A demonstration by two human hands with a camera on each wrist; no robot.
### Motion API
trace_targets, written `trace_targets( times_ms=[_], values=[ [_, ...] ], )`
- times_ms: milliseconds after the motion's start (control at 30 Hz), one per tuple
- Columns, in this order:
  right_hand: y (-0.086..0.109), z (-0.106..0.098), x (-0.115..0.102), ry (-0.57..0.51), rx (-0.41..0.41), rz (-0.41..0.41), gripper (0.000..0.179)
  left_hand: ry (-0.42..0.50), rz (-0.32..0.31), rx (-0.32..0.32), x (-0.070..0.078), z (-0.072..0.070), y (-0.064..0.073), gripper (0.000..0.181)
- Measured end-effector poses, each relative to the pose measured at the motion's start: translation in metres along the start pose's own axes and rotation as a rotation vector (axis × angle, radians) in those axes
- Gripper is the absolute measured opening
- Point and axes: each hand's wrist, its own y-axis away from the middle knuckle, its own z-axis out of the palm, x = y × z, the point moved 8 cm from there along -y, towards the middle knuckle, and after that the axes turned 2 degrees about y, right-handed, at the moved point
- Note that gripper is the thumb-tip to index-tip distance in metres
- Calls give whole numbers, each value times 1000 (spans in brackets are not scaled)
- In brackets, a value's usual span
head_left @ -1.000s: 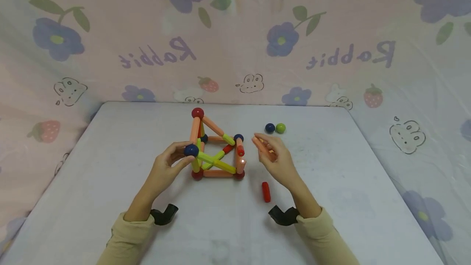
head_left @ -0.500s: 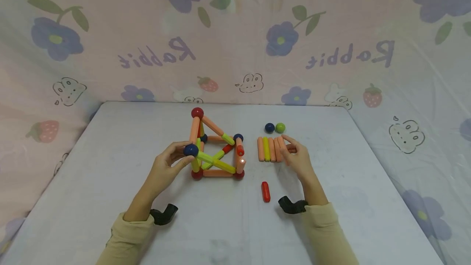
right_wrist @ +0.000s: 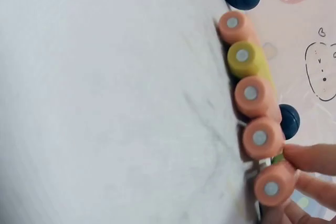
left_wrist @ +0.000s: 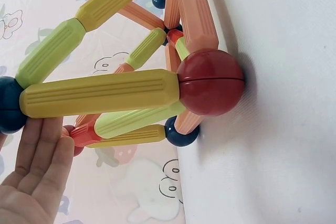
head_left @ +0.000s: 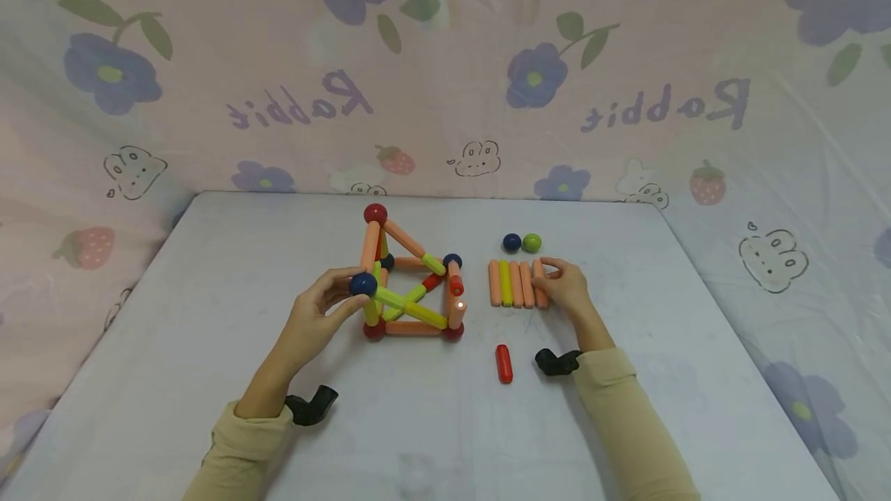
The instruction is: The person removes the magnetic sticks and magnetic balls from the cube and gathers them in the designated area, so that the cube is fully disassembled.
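My left hand (head_left: 316, 323) holds a dark blue ball (head_left: 363, 284) between thumb and fingers, at the upper front corner of a frame of magnetic rods and balls. In the left wrist view, fingers (left_wrist: 42, 156) lie against that ball's yellow rod (left_wrist: 100, 94), which runs to a red ball (left_wrist: 211, 82) on the table. My right hand (head_left: 569, 288) pinches an orange rod (right_wrist: 275, 184) at the right end of a row of rods. A small gap parts this rod from its neighbour. The row also has a yellow rod (head_left: 506, 283) and more orange ones.
A dark blue ball (head_left: 511, 243) and a green ball (head_left: 532, 243) lie behind the row. One red rod (head_left: 504, 363) lies nearer the front of the white table (head_left: 431, 439). A printed curtain (head_left: 445, 60) hangs along the back.
A second ago the right hand held orange rods beside the frame; by half a second ago the row was on the table. The rightmost rod has since shifted slightly right. The left hand stays put.
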Motion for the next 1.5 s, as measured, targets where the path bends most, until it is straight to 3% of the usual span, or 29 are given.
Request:
trace_targets(
  times_ms=[367, 567, 733, 900, 1100, 1167, 1233, 1367, 1500],
  values=[
    [1, 1, 1, -21, -15, 1, 53, -20, -26, -8, 0, 1, -1, 39],
    [14, -8, -8, 24, 102, -90, 47, -22, -36, -10, 0, 2, -2, 40],
    [37, -1, -25, -34, 123, -179, 41, -20, -27, -6, 0, 1, -2, 40],
    [69, 23, -52, -130, 55, -282, 33, -10, -12, -2, 0, 0, -3, 40],
    [100, 59, -85, -197, -176, -392, 39, -10, -13, 4, 0, -1, -3, 40],
    [106, 67, -94, -204, -219, -428, 43, -13, -20, 4, 0, 0, -3, 41],
    [110, 72, -100, -195, -227, -472, 44, -15, -24, 4, 0, 0, -3, 41],
    [115, 77, -107, -129, -210, -551, 28, -15, -24, 3, 1, 0, -2, 41],
    [119, 80, -109, -82, -195, -578, 15, -11, -15, 5, 1, 0, -1, 39]
  ],
)
